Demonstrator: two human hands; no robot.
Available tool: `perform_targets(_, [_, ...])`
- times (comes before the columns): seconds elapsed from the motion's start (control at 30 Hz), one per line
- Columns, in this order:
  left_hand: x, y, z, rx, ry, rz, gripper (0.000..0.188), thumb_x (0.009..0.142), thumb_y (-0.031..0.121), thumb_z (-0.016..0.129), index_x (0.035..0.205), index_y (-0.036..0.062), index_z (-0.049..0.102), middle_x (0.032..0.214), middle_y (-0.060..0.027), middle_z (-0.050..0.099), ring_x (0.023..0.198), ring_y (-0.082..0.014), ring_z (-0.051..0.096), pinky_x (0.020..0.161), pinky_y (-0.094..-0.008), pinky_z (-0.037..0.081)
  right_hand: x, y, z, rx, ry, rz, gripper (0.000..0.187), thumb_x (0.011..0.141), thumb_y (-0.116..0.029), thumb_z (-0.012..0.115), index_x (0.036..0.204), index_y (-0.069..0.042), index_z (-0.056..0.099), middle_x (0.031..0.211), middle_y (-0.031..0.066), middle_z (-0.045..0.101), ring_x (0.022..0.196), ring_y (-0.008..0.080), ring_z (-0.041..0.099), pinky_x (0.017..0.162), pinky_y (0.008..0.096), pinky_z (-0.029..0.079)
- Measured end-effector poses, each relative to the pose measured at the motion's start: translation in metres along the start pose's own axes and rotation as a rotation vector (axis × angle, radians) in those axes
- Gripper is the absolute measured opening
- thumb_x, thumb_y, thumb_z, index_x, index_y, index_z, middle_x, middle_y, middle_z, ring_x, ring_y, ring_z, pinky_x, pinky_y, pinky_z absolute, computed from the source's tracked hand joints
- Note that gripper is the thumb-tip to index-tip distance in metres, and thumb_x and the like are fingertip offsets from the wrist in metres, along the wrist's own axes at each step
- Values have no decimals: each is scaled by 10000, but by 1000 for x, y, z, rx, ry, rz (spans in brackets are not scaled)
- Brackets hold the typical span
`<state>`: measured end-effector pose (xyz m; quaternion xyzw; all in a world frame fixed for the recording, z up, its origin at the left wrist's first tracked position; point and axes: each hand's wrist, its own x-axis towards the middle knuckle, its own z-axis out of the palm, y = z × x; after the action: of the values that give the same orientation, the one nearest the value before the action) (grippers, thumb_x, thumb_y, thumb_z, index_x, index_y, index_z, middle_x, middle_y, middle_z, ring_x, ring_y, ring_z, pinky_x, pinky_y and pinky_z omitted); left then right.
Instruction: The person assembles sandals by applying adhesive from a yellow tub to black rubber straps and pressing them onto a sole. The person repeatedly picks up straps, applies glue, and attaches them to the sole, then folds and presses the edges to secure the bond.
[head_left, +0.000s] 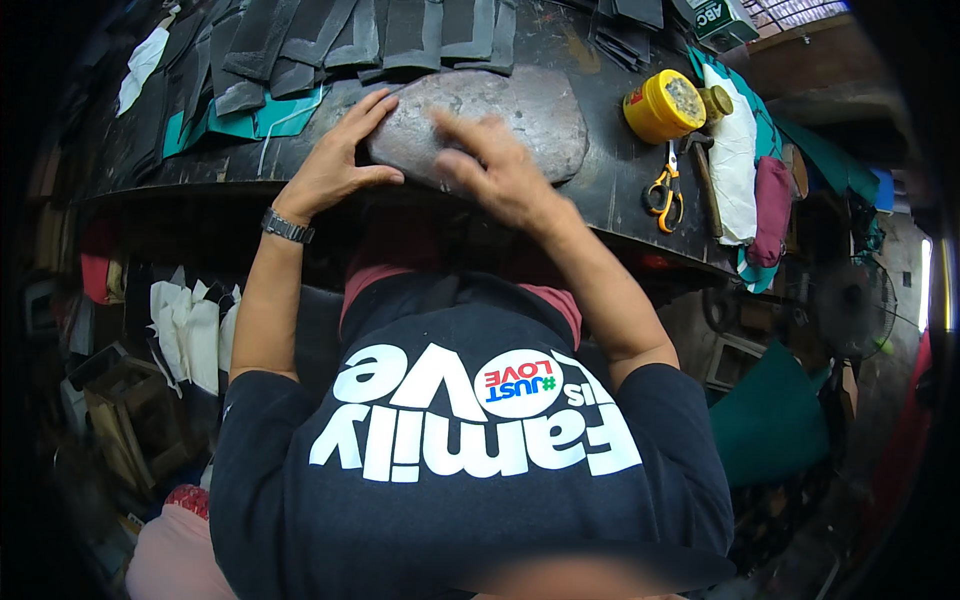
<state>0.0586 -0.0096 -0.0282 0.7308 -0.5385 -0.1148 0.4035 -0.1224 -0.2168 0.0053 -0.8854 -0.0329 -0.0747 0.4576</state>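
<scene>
A smooth grey slab (535, 115) with rounded corners, stone or metal by its look, lies at the table's near edge. My left hand (345, 150) rests against the slab's left end, its fingers stretched out and thumb apart, with nothing in it. Over the slab's middle is my right hand (490, 170), blurred by motion. Its thumb and forefinger are spread apart and no object shows between them. Dark flat pieces with grey-coated edges (410, 40) lie overlapping behind the slab.
On the dark table (615, 185), orange-handled scissors (664, 195) lie right of the slab, below a yellow tub (665, 105). Rolled white material (733, 155) and a maroon roll (771, 210) line the right edge. Green sheet pieces (215, 128) lie at left. A fan (855, 305) stands farther right.
</scene>
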Motion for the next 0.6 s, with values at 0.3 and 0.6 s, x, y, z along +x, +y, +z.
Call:
perform_targets(0.3, [14,9,27,-107,215,-232,532,1010,310,592,1421,-20,516,1495,-203,483,1411,-315,441,1160,-366,334,-20,9,44,-462,-52,-273,851,949,-670,482,1566,-101,341,1616,253,270,1520,408,219,1205,625,125])
perform_targets(0.6, [15,15,44,311,212,-60,697,910,368,713,1484,66,458,1510,-189,418,1383,-382,380,1163,-454,316,-17,68,-57,-648,255,577,653,1018,-523,451,1585,-222,331,1659,190,219,1541,372,166,1166,706,126])
